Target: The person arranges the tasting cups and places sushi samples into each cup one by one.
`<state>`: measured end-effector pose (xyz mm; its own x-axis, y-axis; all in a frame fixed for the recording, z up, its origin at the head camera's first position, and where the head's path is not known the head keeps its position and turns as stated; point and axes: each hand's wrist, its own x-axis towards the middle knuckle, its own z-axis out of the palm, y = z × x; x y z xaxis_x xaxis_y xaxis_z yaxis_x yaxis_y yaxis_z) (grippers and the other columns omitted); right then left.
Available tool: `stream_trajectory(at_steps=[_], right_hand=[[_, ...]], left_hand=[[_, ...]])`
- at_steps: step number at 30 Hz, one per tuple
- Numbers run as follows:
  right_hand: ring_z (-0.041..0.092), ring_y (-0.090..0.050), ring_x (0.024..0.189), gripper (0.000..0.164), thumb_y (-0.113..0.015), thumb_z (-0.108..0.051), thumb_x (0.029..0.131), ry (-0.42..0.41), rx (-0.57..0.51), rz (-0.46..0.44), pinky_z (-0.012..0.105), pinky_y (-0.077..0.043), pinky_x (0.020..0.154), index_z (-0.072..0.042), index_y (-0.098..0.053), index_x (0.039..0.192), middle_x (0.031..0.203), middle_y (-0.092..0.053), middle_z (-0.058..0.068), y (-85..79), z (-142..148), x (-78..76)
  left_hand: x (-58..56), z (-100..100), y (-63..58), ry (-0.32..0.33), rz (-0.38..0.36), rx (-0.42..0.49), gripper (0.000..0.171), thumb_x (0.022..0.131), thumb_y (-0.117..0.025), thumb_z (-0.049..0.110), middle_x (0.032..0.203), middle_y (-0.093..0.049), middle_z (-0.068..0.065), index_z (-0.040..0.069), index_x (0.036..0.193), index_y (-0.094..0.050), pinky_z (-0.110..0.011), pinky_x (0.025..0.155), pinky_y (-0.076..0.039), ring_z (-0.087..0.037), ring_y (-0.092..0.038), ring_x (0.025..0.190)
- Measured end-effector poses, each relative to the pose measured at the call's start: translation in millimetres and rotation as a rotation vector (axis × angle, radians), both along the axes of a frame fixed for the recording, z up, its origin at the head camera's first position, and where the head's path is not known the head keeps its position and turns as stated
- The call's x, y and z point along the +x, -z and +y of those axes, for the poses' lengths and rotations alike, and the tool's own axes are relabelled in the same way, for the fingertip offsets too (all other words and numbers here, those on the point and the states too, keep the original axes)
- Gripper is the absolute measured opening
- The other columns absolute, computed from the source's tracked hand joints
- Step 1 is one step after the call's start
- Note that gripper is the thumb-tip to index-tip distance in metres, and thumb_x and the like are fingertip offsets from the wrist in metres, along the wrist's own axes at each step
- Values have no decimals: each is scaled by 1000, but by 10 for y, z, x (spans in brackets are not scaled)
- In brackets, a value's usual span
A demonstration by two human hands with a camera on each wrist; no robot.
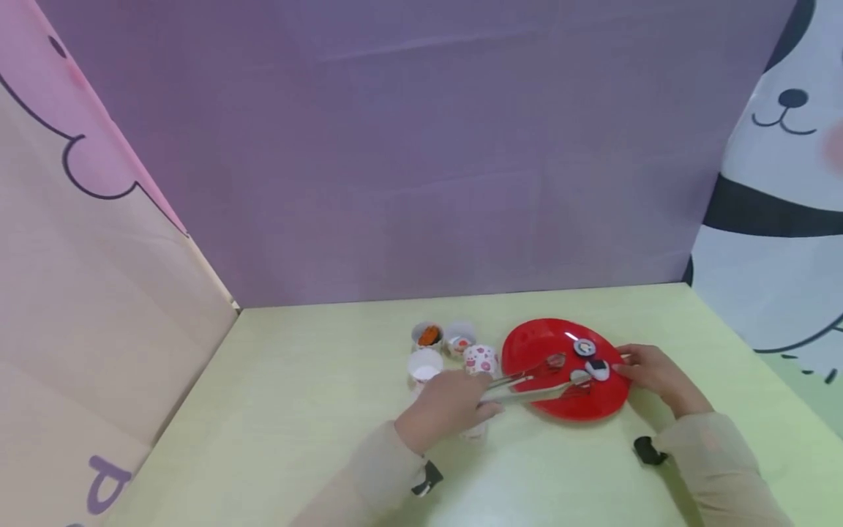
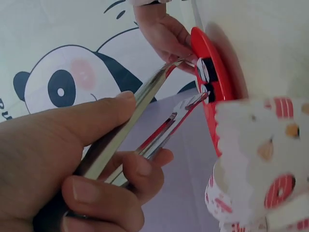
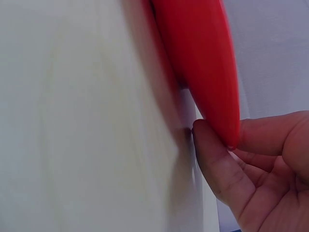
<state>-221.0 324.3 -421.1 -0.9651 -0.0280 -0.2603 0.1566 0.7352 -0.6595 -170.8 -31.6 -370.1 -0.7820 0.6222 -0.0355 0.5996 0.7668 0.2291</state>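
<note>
My left hand point(image 1: 448, 406) grips a pair of metal tongs point(image 1: 520, 395), which reach over the red plate point(image 1: 543, 333) with their two arms spread apart. In the left wrist view the thumb lies on one arm of the tongs point(image 2: 128, 128) and curled fingers wrap the other. Small white-and-black pieces like toy sushi point(image 1: 597, 368) sit on the plate's right half, close to the tongs' tips; a round piece point(image 1: 584, 348) lies just behind. At the plate's right edge, my right hand point(image 1: 658, 377) pinches the rim between thumb and fingers, as the right wrist view shows.
Left of the plate stand several paper cups, among them a patterned one point(image 1: 481, 360) and a white one point(image 1: 425, 364). A cup farther back point(image 1: 428, 335) holds an orange-topped piece. A purple wall point(image 1: 395, 183) rises behind the pale table point(image 1: 296, 380).
</note>
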Motion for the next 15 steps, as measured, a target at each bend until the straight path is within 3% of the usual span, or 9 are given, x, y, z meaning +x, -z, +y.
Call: stream_trajectory(at_steps=[6, 10, 15], right_hand=[[35, -55, 93, 47, -53, -11, 93, 0, 9, 9, 41, -51, 77, 18, -38, 127, 110, -52, 34, 10, 7, -2], [39, -52, 97, 49, -53, -14, 94, -2, 8, -1, 44, -49, 80, 17, -38, 129, 113, -50, 35, -1, 10, -4], [44, -48, 104, 53, -53, -18, 95, 3, 2, -32, 48, -48, 83, 16, -36, 131, 120, -46, 36, 0, 25, -7]], left_hand=[[-3, 163, 75, 3, -15, 29, 30, 91, -59, 41, 63, -49, 7, 15, 105, -59, -17, 49, -37, -7, -46, 53], [-20, 234, 113, 12, 23, 31, 31, 91, -60, 40, 64, -49, 6, 15, 110, -60, -17, 48, -36, -7, -46, 54], [-28, 305, 167, 11, 79, -18, 27, 91, -60, 40, 62, -48, 6, 15, 100, -59, -16, 47, -35, -7, -44, 53]])
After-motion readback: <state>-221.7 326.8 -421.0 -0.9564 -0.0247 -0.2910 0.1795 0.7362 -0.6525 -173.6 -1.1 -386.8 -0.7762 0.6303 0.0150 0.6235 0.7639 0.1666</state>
